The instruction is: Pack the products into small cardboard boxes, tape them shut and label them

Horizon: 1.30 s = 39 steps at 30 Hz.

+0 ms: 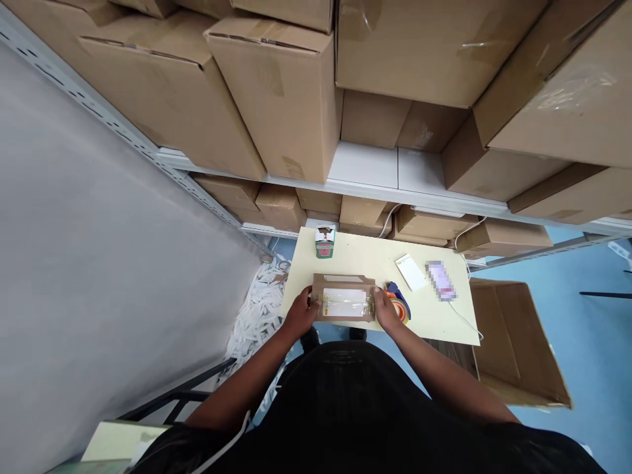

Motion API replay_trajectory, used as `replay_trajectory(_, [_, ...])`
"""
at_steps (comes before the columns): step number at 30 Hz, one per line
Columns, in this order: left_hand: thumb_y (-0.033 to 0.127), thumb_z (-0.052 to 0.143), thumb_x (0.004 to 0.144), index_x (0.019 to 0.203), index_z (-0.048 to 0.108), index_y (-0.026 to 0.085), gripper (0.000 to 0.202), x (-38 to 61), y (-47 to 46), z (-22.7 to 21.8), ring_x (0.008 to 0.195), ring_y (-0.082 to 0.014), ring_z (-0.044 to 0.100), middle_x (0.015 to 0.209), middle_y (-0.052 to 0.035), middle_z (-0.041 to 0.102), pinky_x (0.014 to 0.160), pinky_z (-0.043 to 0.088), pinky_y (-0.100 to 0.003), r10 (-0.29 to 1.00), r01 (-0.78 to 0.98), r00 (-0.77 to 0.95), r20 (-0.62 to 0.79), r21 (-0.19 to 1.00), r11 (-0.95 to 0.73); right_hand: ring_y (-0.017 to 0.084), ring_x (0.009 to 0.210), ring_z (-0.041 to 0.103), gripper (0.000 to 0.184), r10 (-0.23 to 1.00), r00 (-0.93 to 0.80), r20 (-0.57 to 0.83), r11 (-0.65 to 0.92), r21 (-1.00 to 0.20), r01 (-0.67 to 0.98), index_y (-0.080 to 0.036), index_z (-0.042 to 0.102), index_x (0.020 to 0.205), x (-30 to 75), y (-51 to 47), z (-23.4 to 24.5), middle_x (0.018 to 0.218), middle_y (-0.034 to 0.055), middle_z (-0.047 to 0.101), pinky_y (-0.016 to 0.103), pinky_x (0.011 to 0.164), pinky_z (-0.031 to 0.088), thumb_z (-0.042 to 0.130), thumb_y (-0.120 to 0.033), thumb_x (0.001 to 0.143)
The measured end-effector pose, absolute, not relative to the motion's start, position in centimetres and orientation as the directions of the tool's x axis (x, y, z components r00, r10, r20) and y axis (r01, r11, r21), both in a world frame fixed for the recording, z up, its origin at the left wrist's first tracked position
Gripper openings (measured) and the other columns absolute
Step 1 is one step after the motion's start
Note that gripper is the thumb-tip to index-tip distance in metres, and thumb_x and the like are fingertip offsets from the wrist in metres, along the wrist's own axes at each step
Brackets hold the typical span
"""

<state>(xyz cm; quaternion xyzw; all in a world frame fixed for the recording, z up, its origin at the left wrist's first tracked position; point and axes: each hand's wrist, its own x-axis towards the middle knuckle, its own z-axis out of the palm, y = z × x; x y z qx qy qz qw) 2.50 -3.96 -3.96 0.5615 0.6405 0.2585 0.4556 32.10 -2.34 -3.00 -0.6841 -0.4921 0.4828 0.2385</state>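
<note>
A small flat cardboard box point(344, 317) with a white panel and shiny clear tape across it is held level at the table's near edge. My left hand point(301, 312) is closed on its left end, and my right hand point(386, 308) grips the right end. Just beyond my right hand lies a tape dispenser point(405, 309) with a blue body and an orange-rimmed roll, partly hidden by that hand. Further back on the pale yellow table point(368, 253) stands a small green and white carton point(324, 242). To the right is a white box point(410, 272).
A pixelated phone-like object point(441, 281) lies at the table's right, with a white cable. Shelves point(365, 164) of cardboard boxes rise behind. An open carton point(518, 342) stands on the floor to the right, and white paper strips point(254, 313) heap at the left by the wall.
</note>
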Motion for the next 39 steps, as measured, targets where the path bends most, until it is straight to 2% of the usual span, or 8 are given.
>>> replay_trajectory(7, [0.043, 0.052, 0.095, 0.139, 0.04, 0.022, 0.049, 3.6, -8.1, -4.6, 0.118, -0.024, 0.065, 0.136, -0.0142, 0.06, 0.094, 0.056, -0.042, 0.947, 0.156, 0.07, -0.314, 0.941, 0.301, 0.026, 0.095, 0.061, 0.054, 0.953, 0.044, -0.301, -0.278, -0.805, 0.524, -0.023, 0.059, 0.106, 33.9, -6.6, -3.2, 0.099, 0.0074, 0.067, 0.039, 0.087, 0.05, 0.032, -0.069, 0.098])
replay_trajectory(12, [0.046, 0.057, 0.09, 0.119, 0.055, 0.017, 0.041, 3.7, -7.1, -7.6, 0.115, -0.0279, 0.066, 0.125, -0.0167, 0.062, 0.097, 0.053, -0.045, 0.908, 0.382, -0.121, -0.401, 0.826, 0.415, 0.027, 0.088, 0.064, 0.05, 0.901, 0.067, -0.429, -0.386, -0.719, 0.577, -0.025, 0.056, 0.09, 32.8, -6.8, -5.8, 0.083, 0.0029, 0.066, 0.039, 0.083, 0.05, 0.041, -0.074, 0.091])
replay_trajectory(15, [0.053, 0.053, 0.092, 0.113, 0.062, 0.015, 0.044, 3.2, -5.6, -7.7, 0.112, -0.0299, 0.065, 0.119, -0.0179, 0.066, 0.101, 0.049, -0.047, 0.923, 0.477, -0.15, -0.355, 0.792, 0.382, 0.028, 0.094, 0.067, 0.056, 0.876, 0.102, -0.472, -0.455, -0.739, 0.496, -0.025, 0.061, 0.091, 32.8, -5.6, -6.7, 0.088, 0.005, 0.071, 0.039, 0.082, 0.052, 0.035, -0.075, 0.092])
replay_trajectory(20, [0.059, 0.033, 0.101, 0.106, 0.069, 0.02, 0.054, 3.3, -3.9, -5.7, 0.111, -0.0282, 0.066, 0.108, -0.0106, 0.074, 0.1, 0.049, -0.044, 0.925, 0.39, 0.01, -0.379, 0.854, 0.345, 0.029, 0.097, 0.071, 0.072, 0.79, 0.113, -0.603, -0.601, -0.722, 0.343, -0.019, 0.069, 0.101, 32.8, -3.8, -5.9, 0.094, 0.0107, 0.075, 0.042, 0.083, 0.057, 0.024, -0.074, 0.095])
replay_trajectory(25, [0.057, 0.037, 0.101, 0.105, 0.062, 0.021, 0.045, 3.7, -5.5, -3.9, 0.107, -0.0249, 0.063, 0.107, -0.0081, 0.069, 0.098, 0.048, -0.04, 0.965, 0.376, -0.089, -0.247, 0.889, 0.262, 0.033, 0.137, 0.053, 0.071, 0.917, 0.06, -0.394, -0.388, -0.845, 0.369, -0.02, 0.064, 0.135, 33.1, -5.8, -4.0, 0.135, 0.0135, 0.066, 0.046, 0.113, 0.045, 0.047, -0.074, 0.092])
replay_trajectory(29, [0.054, 0.049, 0.096, 0.089, 0.056, 0.023, 0.033, 4.1, -6.6, -4.2, 0.097, -0.0232, 0.063, 0.095, -0.0048, 0.065, 0.091, 0.05, -0.038, 0.964, 0.354, -0.123, -0.236, 0.897, 0.265, 0.032, 0.144, 0.046, 0.079, 0.905, 0.14, -0.402, -0.426, -0.864, 0.27, -0.02, 0.053, 0.149, 33.2, -7.7, -4.6, 0.149, 0.0129, 0.057, 0.046, 0.117, 0.042, 0.057, -0.071, 0.088])
replay_trajectory(34, [0.044, 0.062, 0.086, 0.084, 0.054, 0.023, 0.022, 5.0, -5.9, -5.9, 0.095, -0.0236, 0.066, 0.089, -0.0029, 0.066, 0.091, 0.05, -0.04, 0.898, 0.368, -0.244, -0.367, 0.821, 0.435, 0.03, 0.135, 0.057, 0.074, 0.793, 0.311, -0.524, -0.574, -0.814, 0.09, -0.019, 0.053, 0.147, 32.6, -6.9, -7.3, 0.145, 0.0119, 0.061, 0.044, 0.109, 0.052, 0.056, -0.063, 0.088])
replay_trajectory(39, [0.039, 0.065, 0.082, 0.109, 0.059, 0.021, 0.033, 4.8, -5.5, -6.3, 0.113, -0.0257, 0.067, 0.115, -0.0088, 0.071, 0.1, 0.051, -0.041, 0.91, 0.231, -0.123, -0.396, 0.88, 0.414, 0.029, 0.117, 0.069, 0.07, 0.772, 0.303, -0.558, -0.587, -0.81, 0.003, -0.019, 0.056, 0.14, 32.8, -5.8, -8.7, 0.131, 0.0114, 0.07, 0.04, 0.089, 0.062, 0.06, -0.06, 0.083])
